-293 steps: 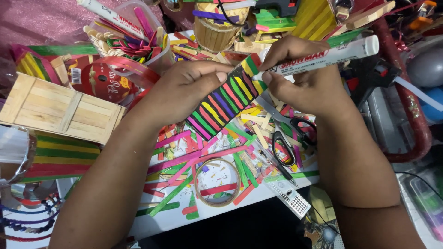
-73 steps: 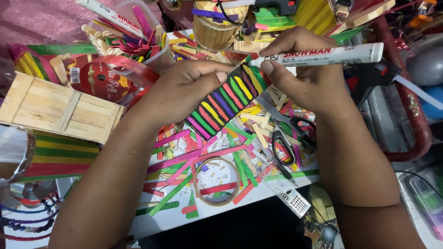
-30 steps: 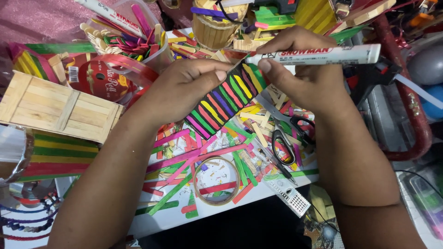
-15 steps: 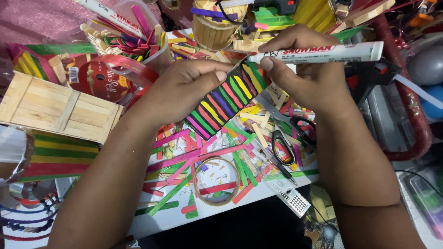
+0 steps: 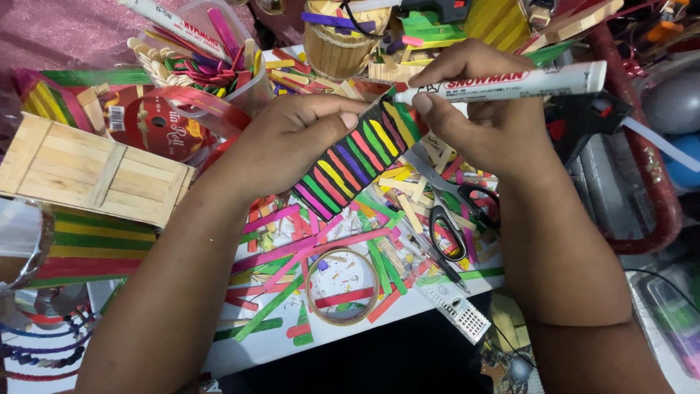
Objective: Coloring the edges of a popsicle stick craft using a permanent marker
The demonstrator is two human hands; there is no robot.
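From the head view, the left hand (image 5: pixel 292 142) grips a black strip (image 5: pixel 354 164) with coloured stripes, thumb on top and fingers curled under it, holding it tilted above the messy table (image 5: pixel 240 350). The right hand (image 5: pixel 485 120) pinches a white marker (image 5: pixel 510 82) between thumb and fingers, its tip touching the far end of the strip. Scissors (image 5: pixel 452 211) lie just under the right hand. A tape ring (image 5: pixel 343 286) lies nearer, among coloured sticks. A wooden crate (image 5: pixel 87 171) sits at the left.
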